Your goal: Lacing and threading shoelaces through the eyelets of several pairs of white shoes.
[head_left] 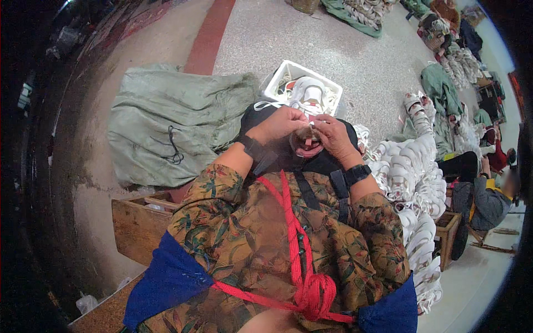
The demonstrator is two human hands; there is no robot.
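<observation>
**Two hands on a small round piece**

The left hand (277, 126) and right hand (331, 135) are close together, both pinching a small round brownish piece (305, 140) over the lap. Just beyond is a white plastic basket (283, 75) of white straps. A big green sack (166, 122) lies to the left.

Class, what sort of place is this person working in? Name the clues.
Probably a small hand-assembly workshop: stacks of white pieces piled on the speckled floor, a white crate of parts, and another seated worker nearby.
</observation>
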